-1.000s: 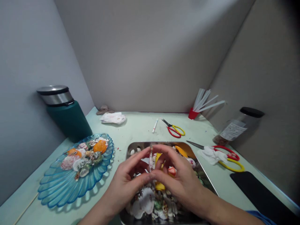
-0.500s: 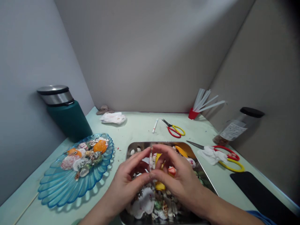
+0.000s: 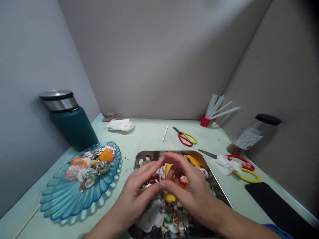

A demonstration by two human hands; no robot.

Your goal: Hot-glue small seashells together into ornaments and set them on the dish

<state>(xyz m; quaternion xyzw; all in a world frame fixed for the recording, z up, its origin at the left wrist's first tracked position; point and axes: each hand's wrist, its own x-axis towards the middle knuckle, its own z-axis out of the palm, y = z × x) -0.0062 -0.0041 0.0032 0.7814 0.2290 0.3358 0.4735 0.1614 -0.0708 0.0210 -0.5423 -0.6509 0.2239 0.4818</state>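
Both hands meet over a metal tray (image 3: 147,154) filled with several seashells. My left hand (image 3: 137,196) and my right hand (image 3: 191,191) pinch a small patterned shell (image 3: 161,172) between fingertips and thumbs, holding it on edge just above the pile. A large white scallop shell (image 3: 152,215) lies in the tray under my left hand. A yellow shell (image 3: 170,198) shows under my right thumb.
A blue glass plate (image 3: 62,202) with several coloured shells sits at the left, a green flask (image 3: 71,121) behind it. Small scissors (image 3: 185,137), a marker (image 3: 164,133), larger scissors (image 3: 243,167) with tissue, a red cup (image 3: 205,121) of sticks, a jar (image 3: 251,134) and a black slab (image 3: 279,209) lie around.
The fingertips of both hands have lowered slightly and closed tighter round the small shell; the shell stands less tall between them. Nothing else has moved.
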